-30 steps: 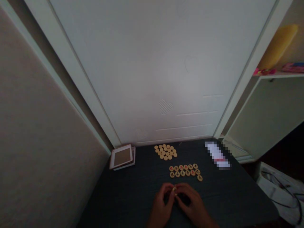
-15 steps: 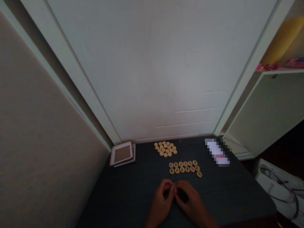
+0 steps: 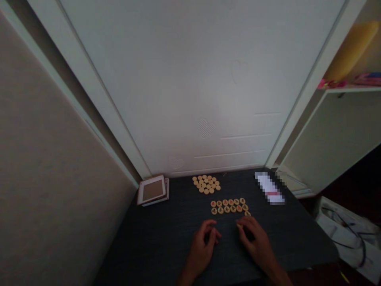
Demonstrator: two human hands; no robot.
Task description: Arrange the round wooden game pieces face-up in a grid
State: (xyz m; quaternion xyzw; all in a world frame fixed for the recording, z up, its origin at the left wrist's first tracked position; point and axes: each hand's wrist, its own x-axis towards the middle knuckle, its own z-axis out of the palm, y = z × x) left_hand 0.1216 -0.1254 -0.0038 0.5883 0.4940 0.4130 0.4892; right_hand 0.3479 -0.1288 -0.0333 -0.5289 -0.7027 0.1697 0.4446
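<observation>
Round wooden game pieces lie on a dark table (image 3: 154, 246). A cluster of blank-faced pieces (image 3: 206, 184) sits near the wall. Two rows of pieces with red and dark marks (image 3: 228, 206) lie closer to me. My right hand (image 3: 256, 240) is just below the right end of these rows, fingers curled, pinching a small piece (image 3: 239, 225) at its fingertips. My left hand (image 3: 204, 246) rests on the table to the left, fingers curled and close together, with nothing visible in it.
A flat square box with a white rim (image 3: 152, 190) lies at the table's back left. A blurred white and red object (image 3: 269, 188) lies at the back right. A white shelf unit (image 3: 336, 131) stands to the right, cloth and cables (image 3: 348, 230) below it.
My hands were together over one piece in front of me. They have separated: the right hand moved right and forward toward the end of the marked rows with the piece; the left stayed.
</observation>
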